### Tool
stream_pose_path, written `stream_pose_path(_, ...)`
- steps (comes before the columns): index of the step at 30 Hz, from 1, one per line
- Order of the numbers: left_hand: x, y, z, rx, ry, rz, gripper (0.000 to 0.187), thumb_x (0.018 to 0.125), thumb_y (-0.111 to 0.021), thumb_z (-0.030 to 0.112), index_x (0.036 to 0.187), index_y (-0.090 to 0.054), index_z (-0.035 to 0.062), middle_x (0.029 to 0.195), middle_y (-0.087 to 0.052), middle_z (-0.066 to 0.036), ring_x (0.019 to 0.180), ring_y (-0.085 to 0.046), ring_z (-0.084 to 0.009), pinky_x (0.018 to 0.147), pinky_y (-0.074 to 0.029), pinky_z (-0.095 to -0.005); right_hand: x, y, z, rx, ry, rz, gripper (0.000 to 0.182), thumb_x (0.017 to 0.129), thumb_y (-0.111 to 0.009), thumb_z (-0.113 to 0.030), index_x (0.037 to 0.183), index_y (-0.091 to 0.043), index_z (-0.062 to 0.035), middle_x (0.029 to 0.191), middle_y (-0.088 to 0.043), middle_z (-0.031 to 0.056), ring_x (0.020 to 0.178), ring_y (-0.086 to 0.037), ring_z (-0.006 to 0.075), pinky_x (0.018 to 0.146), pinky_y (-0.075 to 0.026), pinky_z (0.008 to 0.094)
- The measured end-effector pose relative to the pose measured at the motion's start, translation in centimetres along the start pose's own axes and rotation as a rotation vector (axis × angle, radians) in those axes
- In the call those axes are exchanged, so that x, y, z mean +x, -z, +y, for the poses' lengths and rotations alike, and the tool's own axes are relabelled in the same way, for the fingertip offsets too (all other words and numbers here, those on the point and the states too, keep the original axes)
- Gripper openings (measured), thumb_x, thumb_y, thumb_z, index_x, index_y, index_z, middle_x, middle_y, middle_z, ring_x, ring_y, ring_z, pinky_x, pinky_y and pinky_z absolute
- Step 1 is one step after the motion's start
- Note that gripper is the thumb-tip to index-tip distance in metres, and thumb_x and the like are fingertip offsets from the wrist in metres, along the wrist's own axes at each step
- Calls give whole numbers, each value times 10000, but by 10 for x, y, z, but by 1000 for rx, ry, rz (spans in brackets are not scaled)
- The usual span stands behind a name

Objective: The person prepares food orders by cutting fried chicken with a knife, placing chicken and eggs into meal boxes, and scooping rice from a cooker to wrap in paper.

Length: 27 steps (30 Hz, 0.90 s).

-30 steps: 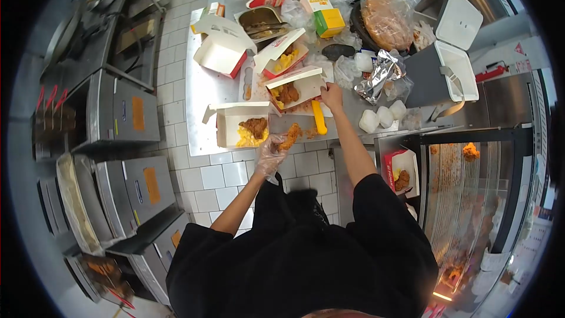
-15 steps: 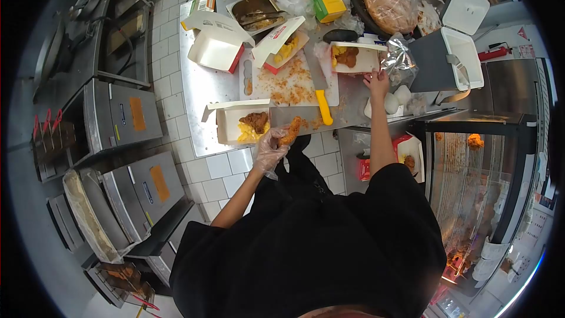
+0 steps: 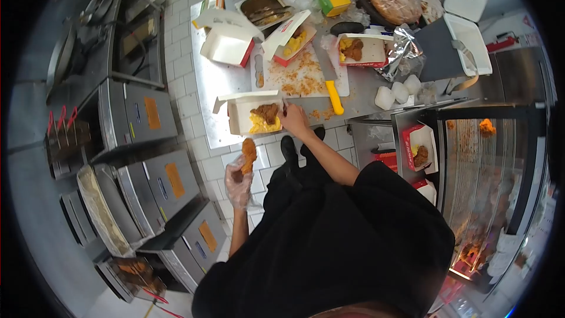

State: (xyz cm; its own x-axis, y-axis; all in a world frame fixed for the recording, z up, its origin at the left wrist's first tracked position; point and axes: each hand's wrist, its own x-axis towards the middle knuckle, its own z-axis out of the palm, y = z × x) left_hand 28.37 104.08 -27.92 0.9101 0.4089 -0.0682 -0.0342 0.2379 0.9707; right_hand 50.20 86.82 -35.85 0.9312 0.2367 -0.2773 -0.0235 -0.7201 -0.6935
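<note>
My left hand [image 3: 238, 184], in a clear plastic glove, is closed around a piece of fried chicken [image 3: 249, 154] that stands upright from the fingers. It is off the table's front edge, below an open takeaway box [image 3: 238, 119]. That box holds a brown piece of chicken [image 3: 266, 113] and yellow food [image 3: 262, 124]. My right hand [image 3: 296, 121], bare, has its fingers closed on the right wall of this same box. Just beyond lies a white cutting board [image 3: 325, 81] with crumbs and a yellow-handled knife [image 3: 334, 98].
Further back are another open box [image 3: 228, 46], one with yellow food [image 3: 281, 53], and a filled box [image 3: 371, 62] beside crumpled foil [image 3: 406, 53]. White round-topped pieces [image 3: 385, 98] sit near the right edge. A glass-fronted warmer [image 3: 479, 182] stands right; steel cabinets [image 3: 150, 182] stand left.
My right hand has left the filled box at the back right and come to the near box. My left hand has moved down and left, away from that box, still holding the chicken.
</note>
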Motion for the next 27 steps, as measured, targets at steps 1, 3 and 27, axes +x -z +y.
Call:
stream_pose_path(1, -3, 1, 4, -10, -6, 33, 287, 811, -654, -85, 1021, -522, 59, 1266, -585, -197, 1292, -512, -305, 1114, -368, -452, -5, 13, -11, 23, -66, -10, 267, 853, -635, -194, 912, -677, 62, 830, -669, 277, 835, -663, 449, 747, -531, 499)
stream_pose_path(3, -6, 4, 8, -20, -34, 70, 276, 822, -659, -74, 1024, -524, 58, 1269, -584, -201, 1275, -522, -299, 1084, -406, -447, -3, 18, 5, 49, 20, 40, 255, 842, -642, -190, 882, -673, 60, 836, -661, 279, 839, -658, 450, 753, -517, 509)
stream_pose_path(27, 272, -154, -105, 821, -610, -677, 524, 734, -746, 128, 1213, -552, 39, 1296, -606, -181, 1160, -596, -368, 996, -483, -436, 275, 451, 176, -468, 135, 300, 280, 767, -669, -229, 859, -695, 34, 790, -671, 247, 757, -694, 356, 704, -534, 446)
